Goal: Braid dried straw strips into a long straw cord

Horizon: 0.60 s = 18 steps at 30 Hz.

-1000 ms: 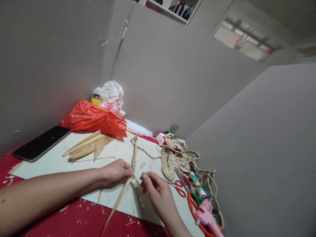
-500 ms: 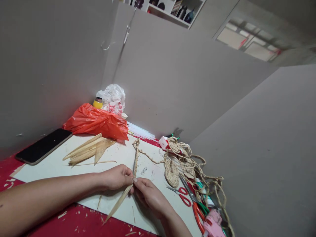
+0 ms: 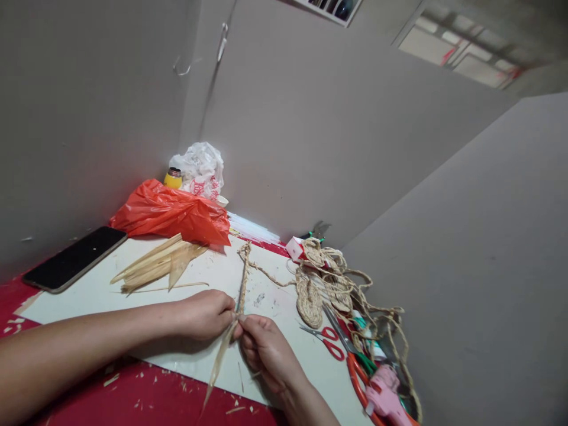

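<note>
My left hand (image 3: pixel 208 313) and my right hand (image 3: pixel 268 349) meet over a white board (image 3: pixel 275 266). Both are closed, pinching the near end of a braided straw cord (image 3: pixel 244 281) with fingertips almost touching. From between them a loose dry husk strip (image 3: pixel 217 364) hangs down toward me. The cord runs away from my hands to a small loop, and a thin twisted strand (image 3: pixel 270 279) leads from there to the right. Left of the cord lies a bundle of dry husk leaves (image 3: pixel 153 263). The exact grip of the fingertips is partly hidden.
A phone (image 3: pixel 73 260) and a red plastic bag (image 3: pixel 171 213) lie at the left and back. On the right are coiled straw braids (image 3: pixel 309 302), small red-handled scissors (image 3: pixel 331 343), large orange-handled scissors (image 3: pixel 357 381) and a pink glue gun (image 3: pixel 386 390). Grey walls enclose the red table.
The view has tilted down slightly. Both hands still pinch the cord's end, while the loose husk strip has swung and now hangs steeper and narrower. My right fingers have shifted a little.
</note>
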### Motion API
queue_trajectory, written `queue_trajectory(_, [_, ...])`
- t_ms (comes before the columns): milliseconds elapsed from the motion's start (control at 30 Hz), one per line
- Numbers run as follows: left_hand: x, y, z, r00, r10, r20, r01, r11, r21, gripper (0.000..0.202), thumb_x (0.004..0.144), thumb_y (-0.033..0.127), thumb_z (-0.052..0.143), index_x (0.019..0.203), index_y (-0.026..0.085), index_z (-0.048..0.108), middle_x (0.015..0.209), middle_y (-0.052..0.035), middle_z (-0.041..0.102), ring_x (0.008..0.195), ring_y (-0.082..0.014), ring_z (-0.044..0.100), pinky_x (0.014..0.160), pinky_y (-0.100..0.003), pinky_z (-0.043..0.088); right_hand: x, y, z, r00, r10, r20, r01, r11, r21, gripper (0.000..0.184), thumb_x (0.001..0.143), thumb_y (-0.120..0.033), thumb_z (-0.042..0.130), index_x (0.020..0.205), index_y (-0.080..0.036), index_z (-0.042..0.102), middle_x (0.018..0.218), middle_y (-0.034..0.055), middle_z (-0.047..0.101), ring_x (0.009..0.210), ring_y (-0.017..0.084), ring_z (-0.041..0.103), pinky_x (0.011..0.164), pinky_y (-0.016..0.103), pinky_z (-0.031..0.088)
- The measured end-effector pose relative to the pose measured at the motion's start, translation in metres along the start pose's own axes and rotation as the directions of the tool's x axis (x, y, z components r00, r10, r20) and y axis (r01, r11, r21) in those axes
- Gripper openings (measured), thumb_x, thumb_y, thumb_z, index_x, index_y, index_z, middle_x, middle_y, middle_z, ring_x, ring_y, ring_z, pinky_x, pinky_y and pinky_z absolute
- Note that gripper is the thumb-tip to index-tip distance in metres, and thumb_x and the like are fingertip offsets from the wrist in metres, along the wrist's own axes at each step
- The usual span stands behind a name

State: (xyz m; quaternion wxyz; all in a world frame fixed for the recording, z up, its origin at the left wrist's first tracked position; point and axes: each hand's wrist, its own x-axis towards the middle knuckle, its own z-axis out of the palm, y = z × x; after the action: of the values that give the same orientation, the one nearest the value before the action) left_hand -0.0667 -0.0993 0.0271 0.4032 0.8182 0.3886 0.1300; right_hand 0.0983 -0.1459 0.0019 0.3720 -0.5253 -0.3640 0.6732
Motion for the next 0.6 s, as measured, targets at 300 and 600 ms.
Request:
queue_trajectory(300, [-0.018, 0.019, 0.03, 0.997, 0.048, 0.066, -0.079, 0.782, 0.618, 0.032, 0.069, 0.013, 0.05, 0.099, 0.01, 0.061, 0.078, -0.0135, 0.065, 0.071, -0.0276, 0.061, 0.062, -0.033, 0.041, -0.004, 0.008, 0.012, 0.999, 0.023, -0.029, -0.016, 0.977, 0.211, 0.048, 0.067, -0.046, 0.068, 0.054, -0.021, 0.029, 0.037, -0.0137, 0.022, 0.032, 0.0, 0.011, 0.032, 0.016, 0.006])
queue_trajectory(600, [-0.032, 0.033, 0.026, 0.984, 0.139, 0.114, -0.173, 0.9, 0.4, 0.021, 0.08, 0.024, 0.043, 0.074, 0.017, 0.062, 0.07, -0.0096, 0.063, 0.063, -0.0211, 0.057, 0.057, -0.03, 0.036, -0.008, 0.005, 0.006, 0.999, 0.0, 0.042, -0.009, 0.976, 0.217, 0.03, 0.071, -0.04, 0.069, 0.072, -0.013, 0.056, 0.04, -0.0135, 0.024, 0.036, 0.001, 0.01, 0.034, 0.016, 0.005])
